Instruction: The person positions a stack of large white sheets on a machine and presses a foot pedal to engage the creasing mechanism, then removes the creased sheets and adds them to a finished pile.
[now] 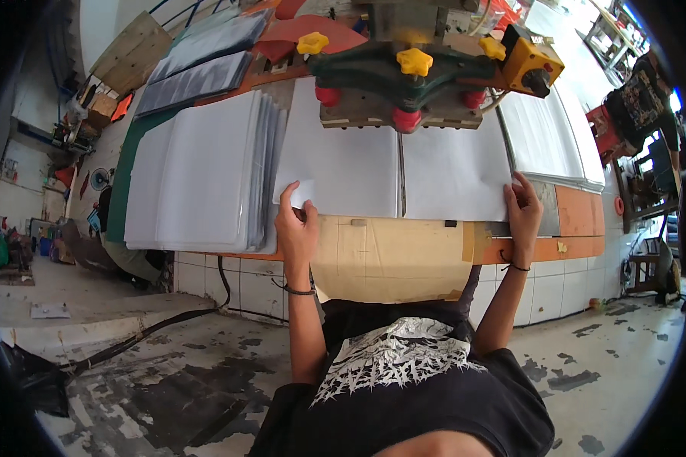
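Note:
A wide white sheet in two panels (pixel 343 179) lies on the worktable, with a dark line running down between the panels. At its left edge, near the front corner, my left hand (pixel 296 225) holds it with thumb and forefinger curved around the edge. My right hand (pixel 524 213) grips the opposite edge, fingers bent over the border. Above the far part of the sheet is a press head (pixel 408 84) with yellow star knobs and red feet; it hides the sheet's back edge. Tan board (pixel 392 255) hangs at the table's front, just before the sheet.
A thick stack of white sheets in clear plastic (pixel 198 167) stands left of my left hand. Another white stack (pixel 549 141) lies to the right. A yellow control box (pixel 530 65) juts from the press. Dark plastic-covered stacks (pixel 198 80) sit at the back left.

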Available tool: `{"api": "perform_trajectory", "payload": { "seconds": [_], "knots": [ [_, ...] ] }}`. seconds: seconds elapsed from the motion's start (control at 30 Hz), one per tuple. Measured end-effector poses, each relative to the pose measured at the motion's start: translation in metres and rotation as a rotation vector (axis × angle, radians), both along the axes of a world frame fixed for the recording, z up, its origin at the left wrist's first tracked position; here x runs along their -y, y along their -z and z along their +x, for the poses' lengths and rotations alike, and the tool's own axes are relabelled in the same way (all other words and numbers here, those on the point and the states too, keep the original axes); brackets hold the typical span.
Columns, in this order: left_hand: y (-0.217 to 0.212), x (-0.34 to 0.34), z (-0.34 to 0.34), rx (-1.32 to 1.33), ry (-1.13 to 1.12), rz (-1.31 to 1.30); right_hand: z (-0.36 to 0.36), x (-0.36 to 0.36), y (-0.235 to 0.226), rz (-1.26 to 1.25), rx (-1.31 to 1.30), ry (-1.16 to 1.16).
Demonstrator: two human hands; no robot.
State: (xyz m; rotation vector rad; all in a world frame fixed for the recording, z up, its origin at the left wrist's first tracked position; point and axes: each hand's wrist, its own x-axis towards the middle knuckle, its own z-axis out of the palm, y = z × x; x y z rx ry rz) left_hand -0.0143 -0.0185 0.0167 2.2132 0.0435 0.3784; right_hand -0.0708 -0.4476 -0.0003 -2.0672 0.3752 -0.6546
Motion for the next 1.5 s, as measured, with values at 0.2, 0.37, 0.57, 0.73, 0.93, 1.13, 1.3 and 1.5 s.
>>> {"api": "perform_trajectory", "payload": {
  "seconds": [0.2,0.37,0.57,0.73,0.93,1.13,1.3,1.5],
  "knots": [
    [0.009,-0.004,0.008,0.135,-0.075,-0.233,0.005,0.002,0.002,-0.101,0.037,0.125],
    [0.012,-0.009,0.014,0.153,-0.045,-0.171,0.004,-0.004,-0.005,-0.183,0.041,0.188],
    [0.007,-0.024,0.011,-0.052,-0.024,-0.111,-0.021,-0.015,-0.007,-0.224,-0.031,0.202],
    [0.009,-0.033,0.02,0.009,0.045,-0.134,-0.03,-0.019,-0.006,-0.212,-0.073,0.229],
    [0.004,-0.02,0.014,0.054,-0.021,-0.074,-0.026,-0.017,-0.005,-0.215,-0.074,0.226],
    [0.015,-0.026,0.017,0.154,-0.007,-0.058,-0.026,-0.015,0.0,-0.296,-0.077,0.281],
    [0.022,-0.027,0.019,0.307,-0.01,0.014,-0.025,-0.017,0.0,-0.236,-0.064,0.265],
    [0.013,-0.017,0.013,0.305,-0.061,0.113,-0.028,-0.014,0.001,-0.265,-0.057,0.271]
  ]
}}
